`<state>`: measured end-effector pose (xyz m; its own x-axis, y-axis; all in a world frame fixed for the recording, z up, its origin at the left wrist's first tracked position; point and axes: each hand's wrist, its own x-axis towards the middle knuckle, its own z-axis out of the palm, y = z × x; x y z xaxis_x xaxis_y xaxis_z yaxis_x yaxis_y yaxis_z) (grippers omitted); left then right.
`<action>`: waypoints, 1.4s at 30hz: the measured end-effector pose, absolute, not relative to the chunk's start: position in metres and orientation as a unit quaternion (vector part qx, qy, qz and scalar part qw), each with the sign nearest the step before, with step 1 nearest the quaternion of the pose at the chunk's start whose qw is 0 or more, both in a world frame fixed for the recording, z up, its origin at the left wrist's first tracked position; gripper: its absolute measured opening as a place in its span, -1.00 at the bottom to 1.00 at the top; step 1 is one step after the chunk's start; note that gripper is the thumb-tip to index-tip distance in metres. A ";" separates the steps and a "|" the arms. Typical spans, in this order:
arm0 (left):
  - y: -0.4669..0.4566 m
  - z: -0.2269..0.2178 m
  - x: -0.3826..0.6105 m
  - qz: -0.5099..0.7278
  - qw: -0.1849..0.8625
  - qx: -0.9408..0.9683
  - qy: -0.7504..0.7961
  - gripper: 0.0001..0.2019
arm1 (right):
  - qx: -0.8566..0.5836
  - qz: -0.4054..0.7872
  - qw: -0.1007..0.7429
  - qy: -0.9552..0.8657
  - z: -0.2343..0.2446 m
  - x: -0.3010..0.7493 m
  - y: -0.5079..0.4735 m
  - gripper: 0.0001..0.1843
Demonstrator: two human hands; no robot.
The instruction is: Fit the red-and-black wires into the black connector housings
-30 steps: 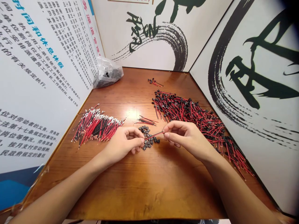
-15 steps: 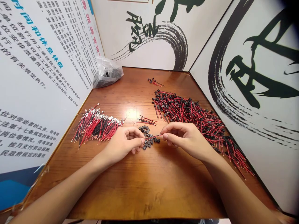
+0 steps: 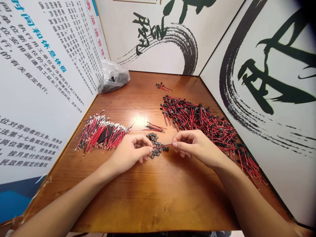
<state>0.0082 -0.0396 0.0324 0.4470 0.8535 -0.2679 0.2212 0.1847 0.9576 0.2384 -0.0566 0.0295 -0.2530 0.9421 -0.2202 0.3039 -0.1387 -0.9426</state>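
Over the middle of the wooden table [image 3: 153,197], my left hand [image 3: 130,152] is closed in a pinch on a small black connector. My right hand [image 3: 195,144] pinches a thin red and black wire [image 3: 164,145] that runs between the two hands, its far end at the left fingertips. Just behind the fingers lies a small heap of loose black connectors [image 3: 155,144]. A few spare wires [image 3: 154,127] rest a little farther back.
A bundle of bare red and black wires [image 3: 102,131] lies at the left. A large pile of wires with connectors [image 3: 209,126] spreads along the right side. A plastic bag of black parts [image 3: 112,79] sits in the far left corner. Printed panels wall the table.
My right hand has drifted slightly left and down, bringing the wire closer to level and nearer my left fingertips. My left hand has stayed in place.
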 end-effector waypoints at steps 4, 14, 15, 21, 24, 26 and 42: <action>-0.040 0.033 0.009 0.252 0.614 0.591 0.459 -0.89 | -0.534 0.573 0.292 -0.549 0.028 0.238 -0.055 -0.80; -0.042 0.033 0.008 0.240 0.601 0.607 0.462 -0.90 | -0.558 0.558 0.273 -0.550 0.027 0.237 -0.053 -0.88; -0.042 0.032 0.008 0.238 0.598 0.609 0.463 -0.90 | -0.558 0.551 0.276 -0.556 0.026 0.237 -0.053 -0.87; -0.042 0.033 0.008 0.228 0.583 0.620 0.474 -0.91 | -0.564 0.502 0.285 -0.590 0.022 0.236 -0.054 -0.86; -0.041 0.034 0.008 0.222 0.577 0.624 0.477 -0.91 | -0.566 0.481 0.283 -0.607 0.023 0.235 -0.054 -0.84; -0.041 0.034 0.007 0.222 0.578 0.623 0.479 -0.91 | -0.571 0.489 0.291 -0.592 0.025 0.237 -0.054 -0.83; -0.038 0.035 0.007 0.245 0.616 0.592 0.459 -0.88 | -0.521 0.591 0.301 -0.537 0.034 0.244 -0.055 -0.83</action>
<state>0.0075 -0.0384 0.0352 0.4591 0.8445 -0.2757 0.2418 0.1798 0.9535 0.2436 -0.0548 0.0338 -0.2764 0.9153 -0.2930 0.2035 -0.2422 -0.9486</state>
